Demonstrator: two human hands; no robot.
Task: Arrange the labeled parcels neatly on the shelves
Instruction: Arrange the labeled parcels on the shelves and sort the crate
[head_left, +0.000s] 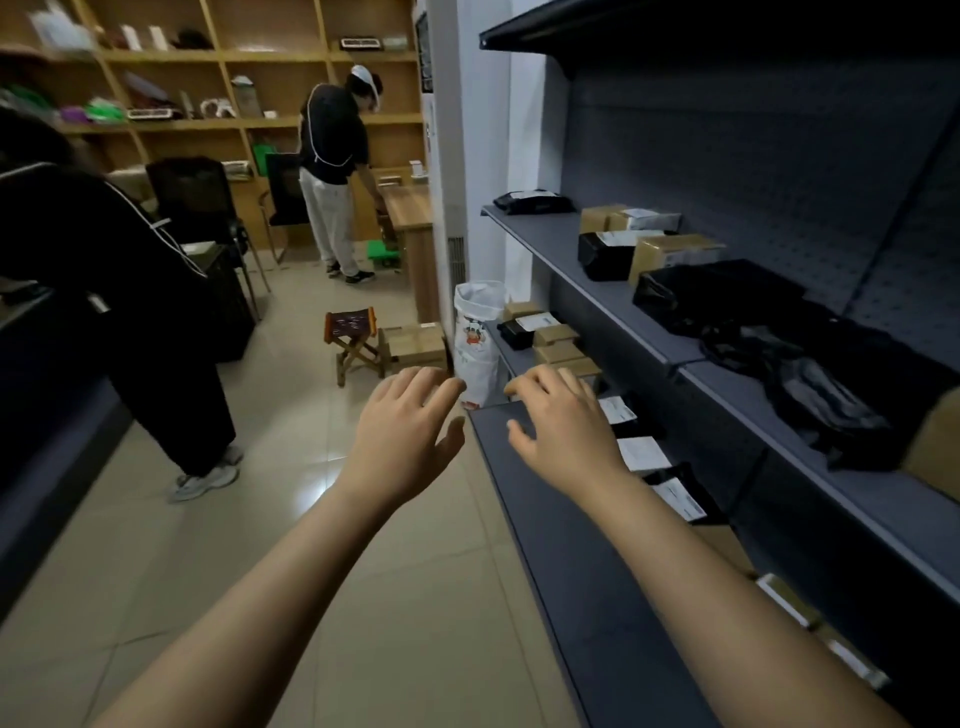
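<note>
Left hand (405, 431): palm down, fingers loosely spread, holding nothing, over the floor just beside the shelf edge.
Right hand (561, 421): palm down, fingers relaxed, empty, over the lower shelf (571, 545) front.
Arms: both bare, stretched forward.
Parcels: labelled black bags (641, 452) just behind the right hand; brown boxes (558, 343) farther along.

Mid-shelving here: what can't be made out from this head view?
Head view:
Parcel labels: print too small and blurred to read.
Lower shelf back row: dark under the upper shelf.
Cardboard box: cut off by the right edge.
Right hand: contact with the shelf unclear.
</note>
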